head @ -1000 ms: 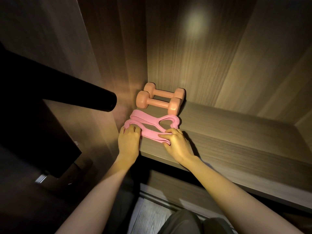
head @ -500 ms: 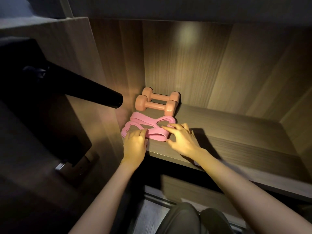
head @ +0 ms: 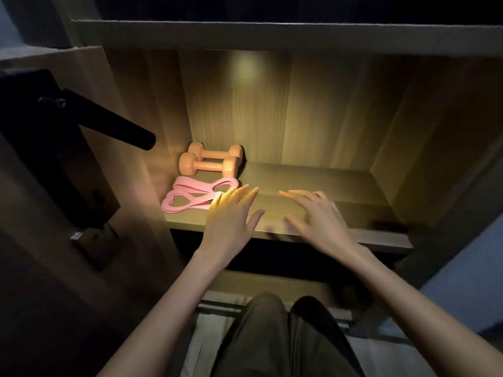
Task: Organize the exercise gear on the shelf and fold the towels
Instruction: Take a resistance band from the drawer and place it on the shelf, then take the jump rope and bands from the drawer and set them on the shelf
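Observation:
Two orange dumbbells (head: 211, 162) lie side by side in the back left corner of the wooden shelf (head: 313, 183). In front of them pink resistance bands (head: 190, 198) lie flat with heart-shaped loops. My left hand (head: 231, 216) hovers with spread straight fingers just right of the bands, holding nothing; whether its fingertips touch the bands I cannot tell. My right hand (head: 318, 216) is spread flat over the middle of the shelf's front, holding nothing. No towels are in view.
A black bar (head: 109, 121) juts out at the left from a dark door or panel (head: 49, 159). The board of the shelf above (head: 272, 36) spans the top. The shelf's right half is bare wood. My legs (head: 280, 336) show below.
Both hands have let go of the pink bands and drawn back to the right, fingers spread. The bands now lie flat on the shelf. The view has tilted up and pulled back.

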### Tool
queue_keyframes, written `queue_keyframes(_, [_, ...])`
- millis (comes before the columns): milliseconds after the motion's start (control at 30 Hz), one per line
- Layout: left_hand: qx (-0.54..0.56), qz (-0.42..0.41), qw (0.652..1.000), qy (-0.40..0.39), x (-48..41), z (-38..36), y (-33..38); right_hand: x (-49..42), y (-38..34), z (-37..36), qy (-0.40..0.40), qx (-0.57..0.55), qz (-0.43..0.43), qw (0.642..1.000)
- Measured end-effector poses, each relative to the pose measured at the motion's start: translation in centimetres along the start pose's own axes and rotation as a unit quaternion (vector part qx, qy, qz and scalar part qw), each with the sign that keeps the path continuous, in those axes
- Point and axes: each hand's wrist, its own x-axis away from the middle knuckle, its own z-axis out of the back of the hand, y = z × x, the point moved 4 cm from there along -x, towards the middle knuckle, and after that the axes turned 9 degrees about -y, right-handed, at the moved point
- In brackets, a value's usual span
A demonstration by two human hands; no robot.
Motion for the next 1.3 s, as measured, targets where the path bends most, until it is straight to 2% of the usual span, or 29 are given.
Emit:
queue_keyframes(167, [0.011,-0.062,0.998,-0.018,-0.4,-0.7,5.5,4.9,4.1,2.5,0.048,-0.027,-0.044,0.998])
queue_keyframes(367, [0.055,-0.142,0.987,-0.052,-4.5,-3.5,12.2,8.7,11.4,4.7,0.073,-0.009,-0.123,0.990])
queue_keyframes(567, [0.075,-0.213,0.966,-0.125,-9.4,-3.2,20.0,12.5,15.4,9.8,0.101,-0.030,-0.209,0.972])
queue_keyframes(867, [0.098,-0.330,0.911,-0.226,-12.8,4.0,31.1,20.6,14.9,23.2,0.131,-0.003,-0.354,0.926])
queue_keyframes(1033, [0.122,-0.419,0.871,-0.227,-12.3,9.2,38.2,25.1,13.2,30.5,0.142,0.029,-0.441,0.886])
queue_keyframes(1200, [0.149,-0.508,0.812,-0.246,-12.1,11.2,44.3,29.3,11.1,34.2,0.164,0.051,-0.525,0.834])
queue_keyframes(1300, [0.166,-0.541,0.789,-0.241,-12.4,11.8,47.9,31.5,10.8,35.7,0.176,0.051,-0.559,0.809])
